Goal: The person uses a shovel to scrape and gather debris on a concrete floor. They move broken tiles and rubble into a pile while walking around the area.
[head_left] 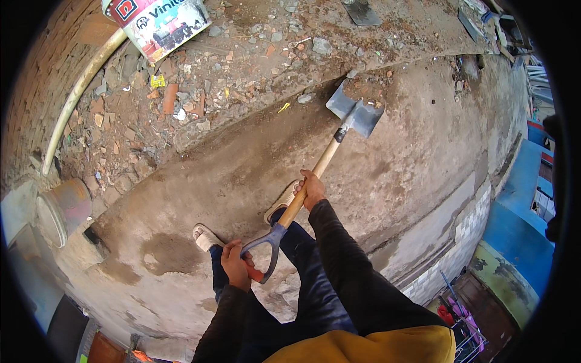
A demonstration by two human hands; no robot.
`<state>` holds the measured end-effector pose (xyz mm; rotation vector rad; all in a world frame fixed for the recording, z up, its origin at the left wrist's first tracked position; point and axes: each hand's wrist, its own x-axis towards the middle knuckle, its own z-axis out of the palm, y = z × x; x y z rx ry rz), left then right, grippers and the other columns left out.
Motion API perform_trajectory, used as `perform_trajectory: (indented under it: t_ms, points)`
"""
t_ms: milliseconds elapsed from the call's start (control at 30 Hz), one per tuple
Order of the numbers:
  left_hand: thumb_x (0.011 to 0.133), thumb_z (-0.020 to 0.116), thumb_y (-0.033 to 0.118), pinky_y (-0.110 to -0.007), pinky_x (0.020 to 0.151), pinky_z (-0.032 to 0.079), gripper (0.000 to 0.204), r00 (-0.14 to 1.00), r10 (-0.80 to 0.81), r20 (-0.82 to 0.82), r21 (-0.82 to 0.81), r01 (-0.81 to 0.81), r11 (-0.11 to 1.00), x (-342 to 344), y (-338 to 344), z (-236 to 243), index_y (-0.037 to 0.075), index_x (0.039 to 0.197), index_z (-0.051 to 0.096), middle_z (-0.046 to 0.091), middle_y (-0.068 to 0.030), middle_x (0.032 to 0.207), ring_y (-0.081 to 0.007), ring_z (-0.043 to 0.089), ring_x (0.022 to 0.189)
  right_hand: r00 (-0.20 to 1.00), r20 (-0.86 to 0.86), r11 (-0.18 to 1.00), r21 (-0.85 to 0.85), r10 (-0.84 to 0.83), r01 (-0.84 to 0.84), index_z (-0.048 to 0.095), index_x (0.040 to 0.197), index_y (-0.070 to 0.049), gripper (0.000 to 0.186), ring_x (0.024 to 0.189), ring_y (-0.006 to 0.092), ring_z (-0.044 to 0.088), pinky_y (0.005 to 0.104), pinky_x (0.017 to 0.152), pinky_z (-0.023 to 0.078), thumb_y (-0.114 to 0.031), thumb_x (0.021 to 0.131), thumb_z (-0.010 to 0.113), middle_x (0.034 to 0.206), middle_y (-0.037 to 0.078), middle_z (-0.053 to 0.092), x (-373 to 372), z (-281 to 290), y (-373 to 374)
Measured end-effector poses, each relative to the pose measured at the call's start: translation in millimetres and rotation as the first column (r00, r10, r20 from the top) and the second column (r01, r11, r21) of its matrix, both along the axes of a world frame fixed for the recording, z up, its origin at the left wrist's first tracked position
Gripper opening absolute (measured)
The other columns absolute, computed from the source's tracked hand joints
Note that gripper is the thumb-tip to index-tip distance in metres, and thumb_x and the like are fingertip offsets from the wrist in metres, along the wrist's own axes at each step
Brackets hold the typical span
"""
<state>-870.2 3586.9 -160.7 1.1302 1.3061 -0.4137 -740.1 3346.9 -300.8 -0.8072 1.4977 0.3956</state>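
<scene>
Fingers (301, 183) of my right hand (311, 189) are wrapped tightly round the wooden shaft (327, 157) of the shovel (324, 162), roughly midway along it. My left hand (235, 266) has its fingers bent round the red grip (255, 276) of the shovel's dark D-shaped handle (275, 251); I cannot tell how firmly. So the shovel runs straight through both grasps, its blade (365, 118) well beyond the right fingers.

From my end, its long axis slants from the handle, nearest the body, out to the right, the blade pointing forward. Loose dirt (366, 89) sits at the blade's front edge; how much lies on the metal I cannot tell.

I count 1 shovel, 2 hands, and 2 sandals (207, 237) left of the shovel's shaft. Farther left of the shovel are 1 printed bucket (160, 30), 1 tilted dusty bucket (77, 204), 1 pale pole (74, 100) and 2 yellow scraps (158, 81) near scattered rubble (136, 142).
</scene>
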Motion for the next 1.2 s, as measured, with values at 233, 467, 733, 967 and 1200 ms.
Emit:
perform_trajectory:
  t_ms: [233,467,733,967,1200]
  points:
    - [0.099,0.053,0.027,-0.027,0.050,0.044,0.027,0.971,0.058,-0.231,-0.251,-0.117,0.961,5.0,44.5,27.0,0.005,0.111,0.061,0.052,-0.0017,0.068,-0.0122,0.048,0.052,0.892,0.421,0.971,-0.231,0.163,-0.069,0.047,0.102,-0.006,0.027,0.048,0.0164,0.055,0.0327,0.043,0.047,-0.009,0.086,0.068,0.071,0.006,0.054,31.8,84.5,51.4]
    - [0.104,0.046,0.040,-0.041,0.091,0.052,0.058,0.879,-0.473,-0.053,-0.519,0.380,0.766,-22.3,-17.4,113.1,-0.002,0.144,0.040,0.066,-0.0183,0.114,-0.0285,0.065,0.104,0.883,0.282,0.927,-0.140,0.375,-0.349,0.050,0.111,-0.008,0.031,0.046,0.0117,0.051,0.0283,0.038,0.043,-0.013,0.086,0.068,0.068,0.002,0.054,13.5,154.4,-59.2]
    - [0.099,0.059,0.045,-0.038,0.106,0.041,0.074,0.672,-0.658,0.340,-0.410,0.736,0.539,29.6,-140.5,67.6,0.000,0.151,0.032,0.054,-0.0135,0.141,-0.0239,0.052,0.130,0.636,0.035,0.637,-0.004,0.771,-0.771,0.050,0.102,-0.003,0.035,0.046,0.0132,0.053,0.0298,0.040,0.047,-0.025,0.086,0.073,0.067,0.005,0.056,-120.2,272.6,-126.5]
    - [0.087,0.077,0.040,-0.037,0.076,0.050,0.034,0.988,-0.082,-0.130,-0.465,0.012,0.885,109.4,-132.7,41.0,0.014,0.087,0.053,0.049,0.0001,0.076,-0.0180,0.053,0.076,0.474,0.307,0.465,0.106,0.825,-0.879,0.053,0.122,-0.005,0.053,0.065,0.0170,0.062,0.0329,0.061,0.052,-0.040,0.088,0.073,0.081,0.009,0.061,-144.6,321.0,-77.9]
    - [0.087,0.066,0.034,-0.031,0.057,0.042,0.030,0.985,0.154,0.076,-0.341,-0.119,0.933,174.5,-92.0,102.2,0.019,0.071,0.045,0.042,0.0039,0.062,-0.0128,0.044,0.055,0.211,0.479,0.170,0.128,0.852,-0.977,0.057,0.134,-0.011,0.077,0.090,0.0178,0.062,0.0319,0.082,0.051,-0.074,0.090,0.051,0.097,0.006,0.063,-111.7,375.2,-159.8]
